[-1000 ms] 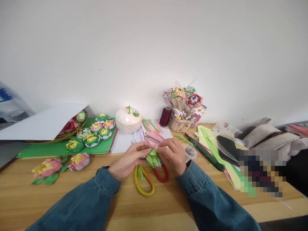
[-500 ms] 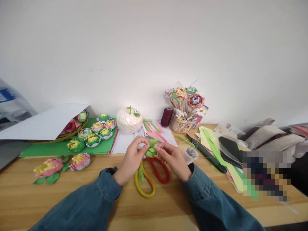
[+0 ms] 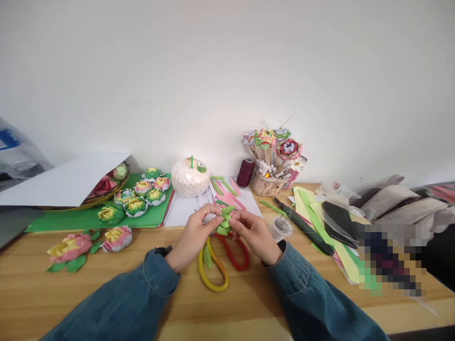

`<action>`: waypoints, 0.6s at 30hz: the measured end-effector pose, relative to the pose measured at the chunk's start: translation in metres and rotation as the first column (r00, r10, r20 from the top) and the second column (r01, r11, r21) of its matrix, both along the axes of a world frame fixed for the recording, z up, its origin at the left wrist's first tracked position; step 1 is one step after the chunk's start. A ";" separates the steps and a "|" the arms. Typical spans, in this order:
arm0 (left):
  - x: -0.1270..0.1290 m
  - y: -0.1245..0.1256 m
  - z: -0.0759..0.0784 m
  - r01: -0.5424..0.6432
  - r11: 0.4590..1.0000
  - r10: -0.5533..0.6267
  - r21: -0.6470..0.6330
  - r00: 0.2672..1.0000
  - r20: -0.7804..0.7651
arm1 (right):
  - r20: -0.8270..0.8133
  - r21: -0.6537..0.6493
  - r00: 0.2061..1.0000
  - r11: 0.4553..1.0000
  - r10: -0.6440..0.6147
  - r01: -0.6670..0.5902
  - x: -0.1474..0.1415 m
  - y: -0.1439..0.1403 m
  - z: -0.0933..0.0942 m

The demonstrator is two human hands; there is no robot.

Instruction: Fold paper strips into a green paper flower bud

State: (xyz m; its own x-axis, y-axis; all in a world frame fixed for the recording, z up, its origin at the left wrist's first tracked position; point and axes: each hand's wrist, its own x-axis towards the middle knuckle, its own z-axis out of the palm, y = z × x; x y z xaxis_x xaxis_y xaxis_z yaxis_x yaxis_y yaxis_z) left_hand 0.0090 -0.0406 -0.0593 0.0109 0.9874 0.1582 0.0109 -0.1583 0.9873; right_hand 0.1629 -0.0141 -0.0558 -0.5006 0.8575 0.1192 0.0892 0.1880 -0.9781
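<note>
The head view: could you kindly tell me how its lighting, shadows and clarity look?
Head view: the plain pale wall dims toward the top; the round white foam-netted object looks brightly lit; soft shadow falls on the brown wooden table beside the blue denim right sleeve; coarse mosaic blocks obscure part of the right side.

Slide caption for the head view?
Left hand and right hand hold folded green paper over a pair of scissors, with paper flowers to the left.

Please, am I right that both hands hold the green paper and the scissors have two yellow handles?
Not quite: the head view shows one yellow handle and one red handle. The left hand and right hand do hold the green paper.
</note>
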 end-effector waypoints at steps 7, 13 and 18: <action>0.001 0.000 0.000 -0.043 0.998 0.048 -0.052 0.993 0.108 | 0.024 -0.006 0.999 1.000 0.029 -0.029 0.001 -0.001 0.000; 0.002 0.000 -0.002 -0.084 0.993 0.096 -0.077 0.982 0.166 | 0.070 0.008 0.997 1.000 0.015 -0.015 0.000 -0.004 0.002; 0.003 0.000 -0.002 -0.102 0.991 0.118 -0.086 0.971 0.209 | 0.083 -0.016 0.996 1.000 -0.013 0.014 -0.001 -0.005 0.003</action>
